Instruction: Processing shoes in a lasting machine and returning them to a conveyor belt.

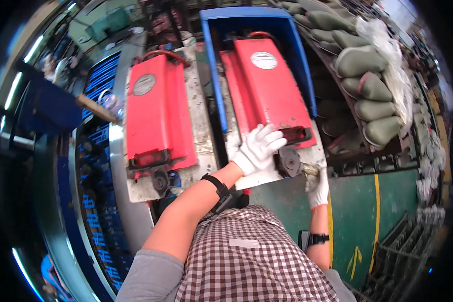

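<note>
The left hand [258,147], in a white glove, is laid with fingers spread and fairly flat on the near end of the right-hand red mould [267,90], just above a round black knob [289,161]; nothing is gripped by it. The right hand [317,186], also gloved, is closed around a small metal handle [309,169] just beside that knob. A second red mould [153,116] is seen to the left, and green boots [367,85] are stacked on a rack to the right.

The left hand [258,148] covers the near edge of the right red mould [267,90]. The right hand [317,187] wraps a small object, too blurred to identify. The picture's top edge cuts the blue frame [246,15]. The far-left surroundings smear into the dark rim.
</note>
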The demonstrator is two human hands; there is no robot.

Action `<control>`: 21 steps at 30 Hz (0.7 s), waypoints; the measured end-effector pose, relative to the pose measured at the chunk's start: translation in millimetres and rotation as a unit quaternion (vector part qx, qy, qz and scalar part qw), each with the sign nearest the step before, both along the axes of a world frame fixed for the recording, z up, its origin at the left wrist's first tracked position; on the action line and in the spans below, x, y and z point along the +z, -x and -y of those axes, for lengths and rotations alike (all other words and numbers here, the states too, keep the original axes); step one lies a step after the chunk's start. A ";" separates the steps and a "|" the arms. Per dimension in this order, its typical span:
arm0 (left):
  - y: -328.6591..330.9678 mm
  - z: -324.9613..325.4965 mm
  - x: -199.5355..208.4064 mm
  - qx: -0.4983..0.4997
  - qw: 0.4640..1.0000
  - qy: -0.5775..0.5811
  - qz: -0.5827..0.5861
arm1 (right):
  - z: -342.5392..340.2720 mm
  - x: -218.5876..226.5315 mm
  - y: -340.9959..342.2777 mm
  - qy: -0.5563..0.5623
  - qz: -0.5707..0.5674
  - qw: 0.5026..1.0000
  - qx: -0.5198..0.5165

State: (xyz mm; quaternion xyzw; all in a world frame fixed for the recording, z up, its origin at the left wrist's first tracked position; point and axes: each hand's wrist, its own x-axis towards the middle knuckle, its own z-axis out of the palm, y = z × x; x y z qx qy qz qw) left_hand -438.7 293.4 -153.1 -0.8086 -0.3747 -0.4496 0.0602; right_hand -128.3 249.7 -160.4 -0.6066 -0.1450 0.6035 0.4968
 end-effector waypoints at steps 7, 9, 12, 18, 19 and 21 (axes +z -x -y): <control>90.4 87.2 76.3 0.048 0.964 0.239 0.103 | 32.9 10.3 59.7 -0.180 0.302 0.929 0.114; 137.1 121.4 75.8 0.172 0.958 0.201 0.114 | 30.2 25.5 95.4 -0.225 0.313 0.871 0.304; 200.5 162.7 71.9 0.321 0.924 0.184 0.098 | 19.9 51.7 160.1 -0.245 0.295 0.772 0.507; 241.8 181.0 70.6 0.310 0.880 0.360 -0.014 | 23.5 63.2 300.1 -0.212 0.262 0.539 0.771; 242.2 177.6 69.7 0.315 0.864 0.392 -0.012 | 31.5 71.4 322.9 -0.228 0.273 0.488 0.797; 237.2 155.4 81.3 0.324 0.797 0.505 -0.063 | 53.4 19.8 347.3 -0.258 0.297 0.438 0.808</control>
